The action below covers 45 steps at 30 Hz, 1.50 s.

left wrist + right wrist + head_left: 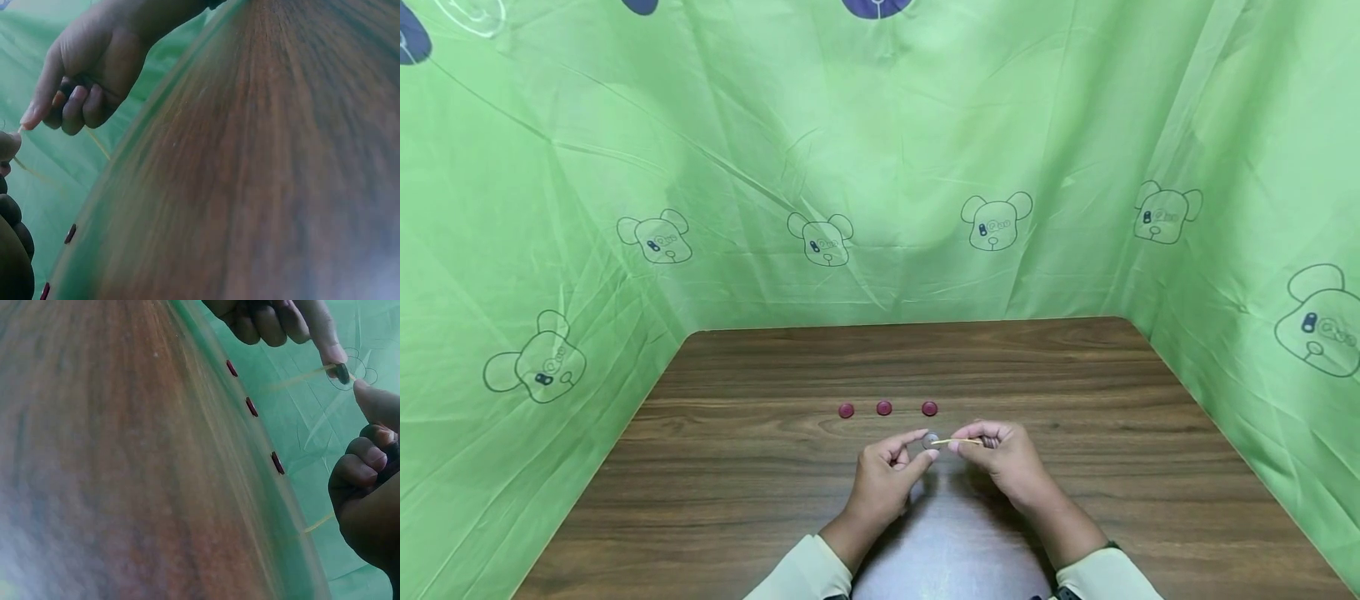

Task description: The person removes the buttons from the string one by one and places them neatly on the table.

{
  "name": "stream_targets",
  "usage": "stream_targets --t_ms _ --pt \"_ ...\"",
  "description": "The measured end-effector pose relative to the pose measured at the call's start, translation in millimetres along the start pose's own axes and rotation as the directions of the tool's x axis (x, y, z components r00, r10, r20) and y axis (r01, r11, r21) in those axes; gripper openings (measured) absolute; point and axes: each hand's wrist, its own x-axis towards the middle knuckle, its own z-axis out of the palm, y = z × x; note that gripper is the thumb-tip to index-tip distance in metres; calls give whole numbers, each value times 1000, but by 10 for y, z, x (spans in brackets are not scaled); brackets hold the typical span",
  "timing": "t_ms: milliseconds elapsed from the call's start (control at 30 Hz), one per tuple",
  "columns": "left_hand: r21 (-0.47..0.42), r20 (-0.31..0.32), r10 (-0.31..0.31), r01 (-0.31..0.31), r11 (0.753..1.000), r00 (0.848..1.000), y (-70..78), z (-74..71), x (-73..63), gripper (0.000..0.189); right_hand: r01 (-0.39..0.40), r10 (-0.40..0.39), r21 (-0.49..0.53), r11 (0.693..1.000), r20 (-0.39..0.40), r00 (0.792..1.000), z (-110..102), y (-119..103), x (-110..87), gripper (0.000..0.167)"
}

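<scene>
Just above the table (760, 492), my left hand (883, 483) pinches a dark, round button (930, 440) by its edge, between thumb and index finger. In the right wrist view the button (342, 373) appears edge-on at the left fingertips. My right hand (1011, 462) pinches a thin yellow string (958, 441) right beside the button, the string reaching across to it. Lengths of yellow string (297, 380) trail from both hands. Whether the string passes through a hole is too small to tell. The right hand's other fingers (75, 109) are curled in.
Three dark red buttons, left (846, 411), middle (884, 407) and right (929, 408), lie in a row on the table beyond the hands. A green curtain (895, 167) with bear-head drawings surrounds the back and sides.
</scene>
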Motion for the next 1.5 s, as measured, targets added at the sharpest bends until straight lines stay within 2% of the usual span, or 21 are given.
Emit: stream_targets --t_ms 267,700,900,1200,1367,1500 --pt "21 -33 9 -8 1000 999 -13 -143 -6 29 -55 57 56 997 -38 998 -6 -40 -6 23" --pt "47 -85 42 -38 998 996 -66 -286 35 26 -43 53 122 992 -81 995 -1 -39 7 23" --pt "50 -131 59 -53 997 990 -96 -370 40 25 -23 36 127 992 -100 994 4 -34 8 22" --pt "81 -193 85 -70 994 978 -180 -619 50 25 -18 37 159 987 -122 992 8 -35 11 14" --pt "102 -248 79 -54 993 965 -210 -762 81 25 -22 43 163 986 -127 991 5 -36 12 16" --pt "127 -259 63 -31 991 964 -211 -827 99 26 -33 55 168 985 -133 990 3 -36 12 17"
